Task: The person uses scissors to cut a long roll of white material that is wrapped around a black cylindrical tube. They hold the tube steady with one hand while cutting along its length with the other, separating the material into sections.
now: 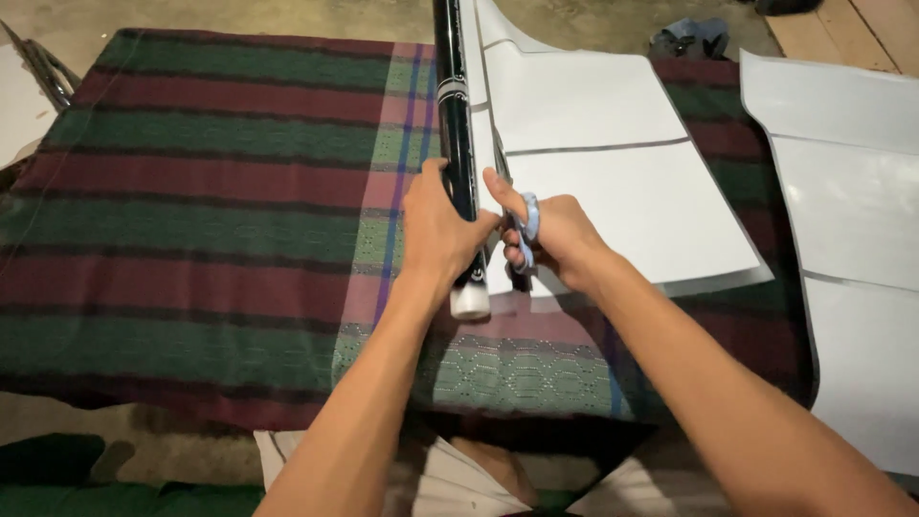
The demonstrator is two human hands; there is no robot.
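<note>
The left hand is wrapped around a black tube near its white end cap, fingers closed on it and pressing it down along the left edge of a white sheet. Just beside it, touching at the thumbs, the right hand is closed on the pale blue handles of scissors, fingers through the loops; the blades are mostly hidden between the hands and the tube, so how far they stand apart cannot be told. Both forearms reach in from the bottom of the view, over the person's lap and a strip of pale cloth. Under the hands lies a striped cloth in dark red and green with a blue stripe and a patterned band, spread over the floor. The tube runs straight away from the person, out past the top of the view, with a pale band around it part-way up. The white sheet spreads to the right of the tube, with a dark line across it and a curved cut at its far corner. Well to the right lies a second white sheet, also crossed by dark lines. At the far edge, a crumpled blue-grey rag sits on the bare floor, beside wooden boards.
</note>
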